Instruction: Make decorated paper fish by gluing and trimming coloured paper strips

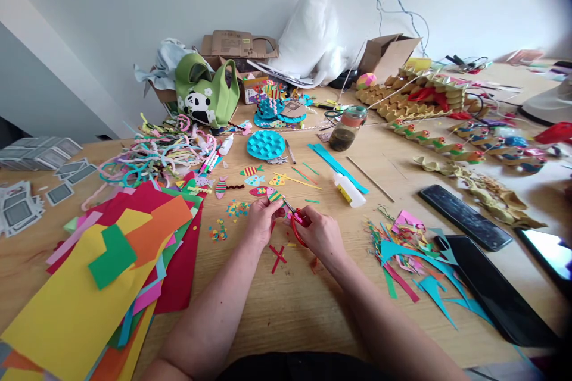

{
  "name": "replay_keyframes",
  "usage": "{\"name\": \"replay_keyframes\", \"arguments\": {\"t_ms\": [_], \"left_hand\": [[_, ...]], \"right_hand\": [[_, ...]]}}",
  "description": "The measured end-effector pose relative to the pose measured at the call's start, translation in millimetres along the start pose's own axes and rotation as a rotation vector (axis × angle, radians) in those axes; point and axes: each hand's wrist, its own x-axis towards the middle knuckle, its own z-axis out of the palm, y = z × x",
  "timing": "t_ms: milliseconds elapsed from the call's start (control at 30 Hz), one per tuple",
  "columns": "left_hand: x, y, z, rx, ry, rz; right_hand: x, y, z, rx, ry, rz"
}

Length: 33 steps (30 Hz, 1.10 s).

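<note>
Between the fingertips of my left hand (pixel 261 219) is a small green and yellow striped paper cutout (pixel 275 196). My right hand (pixel 322 232) grips red-handled scissors (pixel 295 227), whose blades reach the cutout's right side. Just beyond lie paper fish in several colours: a pink one (pixel 258 191), a blue one (pixel 254 180) and a red-green striped one (pixel 251 171). Small paper dots (pixel 238 208) are scattered left of my left hand. Red paper strips (pixel 277 258) lie crossed below my hands.
Coloured paper sheets (pixel 67 292) are piled at left, with pipe cleaners (pixel 129 161) behind. A glue bottle (pixel 348 190) lies beyond my right hand. Paper scraps (pixel 406 250) and phones (pixel 465 214) lie to the right. A glass jar (pixel 347 129) and a blue scalloped disc (pixel 265 144) stand farther back.
</note>
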Motion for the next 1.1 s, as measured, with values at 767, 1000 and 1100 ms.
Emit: {"name": "replay_keyframes", "arguments": {"t_ms": [767,1000,1100], "left_hand": [[-0.4,0.3,0.0,0.026,-0.019,0.000],[-0.7,0.7,-0.3,0.006,-0.030,-0.016],[0.0,-0.6,-1.2,0.012,-0.023,0.009]], "right_hand": [[0.4,0.2,-1.6,-0.017,-0.006,0.004],[0.3,0.2,-1.6,-0.034,-0.012,0.011],[0.3,0.5,-1.4,-0.033,-0.018,0.006]]}}
